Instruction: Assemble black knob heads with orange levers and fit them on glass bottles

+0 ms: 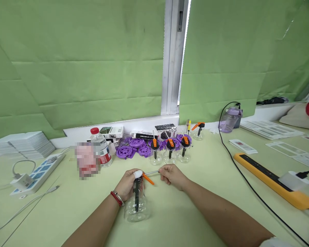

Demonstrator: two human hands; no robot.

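Near the table's front, my left hand is wrapped round the neck of a clear glass bottle with a black tube inside. A white covering sits on its thumb, over the bottle's top. An orange lever sticks out to the right from the top. Beside the lever, a thin metal rod runs sideways, and my right hand pinches its far end. Where the rod meets the bottle is hidden by the left thumb. Several similar glass bottles with black caps and orange levers stand farther back.
Purple plastic parts and small boxes lie by the wall, beside a red-capped water bottle. A white power strip is at left. At right are a yellow power strip, a black cable and a purple-lidded jug.
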